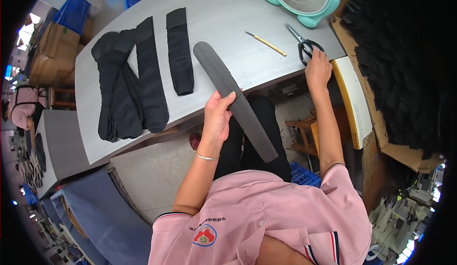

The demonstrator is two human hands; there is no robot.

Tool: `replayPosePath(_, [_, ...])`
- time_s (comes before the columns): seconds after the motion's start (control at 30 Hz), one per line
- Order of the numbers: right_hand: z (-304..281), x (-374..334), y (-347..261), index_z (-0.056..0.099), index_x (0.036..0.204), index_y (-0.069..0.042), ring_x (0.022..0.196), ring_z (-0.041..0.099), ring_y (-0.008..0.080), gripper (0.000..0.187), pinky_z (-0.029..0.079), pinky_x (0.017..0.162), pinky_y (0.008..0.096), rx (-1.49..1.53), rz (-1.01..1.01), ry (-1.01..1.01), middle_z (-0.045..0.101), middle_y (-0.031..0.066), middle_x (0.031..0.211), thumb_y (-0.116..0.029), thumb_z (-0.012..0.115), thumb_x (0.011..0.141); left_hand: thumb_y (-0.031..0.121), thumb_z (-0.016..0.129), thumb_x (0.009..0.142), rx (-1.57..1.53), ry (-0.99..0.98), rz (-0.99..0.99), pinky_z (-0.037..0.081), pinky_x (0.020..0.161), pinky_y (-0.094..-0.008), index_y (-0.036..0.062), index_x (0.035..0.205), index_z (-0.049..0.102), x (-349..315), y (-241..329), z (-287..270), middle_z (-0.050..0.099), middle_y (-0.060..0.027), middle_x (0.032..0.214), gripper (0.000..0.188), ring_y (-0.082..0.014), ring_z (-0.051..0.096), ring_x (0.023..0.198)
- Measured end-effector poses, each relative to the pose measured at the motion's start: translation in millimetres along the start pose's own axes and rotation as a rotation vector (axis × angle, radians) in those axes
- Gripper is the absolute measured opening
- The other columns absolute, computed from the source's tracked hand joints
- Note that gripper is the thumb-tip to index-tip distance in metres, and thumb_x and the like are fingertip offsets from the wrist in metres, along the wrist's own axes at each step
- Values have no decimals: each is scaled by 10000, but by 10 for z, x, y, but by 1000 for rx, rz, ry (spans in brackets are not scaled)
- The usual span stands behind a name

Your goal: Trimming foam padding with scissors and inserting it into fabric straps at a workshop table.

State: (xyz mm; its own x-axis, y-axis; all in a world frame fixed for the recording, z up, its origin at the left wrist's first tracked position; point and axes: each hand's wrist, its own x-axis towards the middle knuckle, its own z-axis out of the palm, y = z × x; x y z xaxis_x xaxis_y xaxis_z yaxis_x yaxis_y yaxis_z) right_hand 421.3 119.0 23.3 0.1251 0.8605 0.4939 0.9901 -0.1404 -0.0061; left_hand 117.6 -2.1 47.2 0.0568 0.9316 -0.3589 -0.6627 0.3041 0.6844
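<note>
My left hand is closed round a long, flat, dark grey strip with a rounded far end, thumb on top. The strip slants over my lap, its far end reaching above the table edge. At the table's right side, my right hand has its fingers closed at the black handles of a pair of scissors. Their metal blades lie on the table, pointing away to the left. To the left of the strip lies a single black sock-like tube, and farther left a pile of similar black tubes.
A yellow-handled pointed tool lies on the grey table, left of the scissors. A turquoise fan stands at the far right. Beside my right arm are a white-topped board and a cardboard box heaped with black fabric pieces.
</note>
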Motion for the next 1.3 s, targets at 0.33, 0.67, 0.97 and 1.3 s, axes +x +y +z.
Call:
replayPosePath(0.33, [-1, 145, 522, 603, 1038, -14, 900, 668, 350, 281, 497, 737, 486, 274, 133, -255, 690, 175, 932, -121, 667, 786, 117, 614, 978, -7, -56, -33, 540, 872, -311, 24, 1194, 613, 142, -106, 238, 694, -81, 1096, 235, -150, 660, 960])
replayPosePath(0.67, [-979, -1619, 93, 651, 1007, -6, 734, 533, 63, 289, 448, 651, 246, 1259, 400, -494, 577, -13, 803, -183, 799, 833, 108, 645, 962, 152, -62, -56, 558, 840, -314, 16, 1134, 620, 40, -208, 550, 698, -69, 1037, 198, -154, 671, 921])
replayPosePath(0.97, [-1402, -1913, 112, 534, 1155, 58, 821, 551, 265, 659, 463, 723, 363, 910, 148, -522, 489, 140, 976, -386, 815, 757, 93, 642, 964, 183, -171, -101, 557, 866, -305, 24, 1182, 620, -201, -504, 825, 698, -55, 1073, 230, -137, 670, 934])
replayPosePath(1.3, [-1509, -1811, 199, 543, 1120, 51, 966, 588, 422, 689, 484, 819, 464, 803, 92, -631, 543, 202, 1071, -468, 802, 747, 95, 652, 959, 191, -171, -134, 550, 897, -318, 14, 1185, 619, -368, -633, 858, 695, -65, 1094, 242, -146, 671, 963])
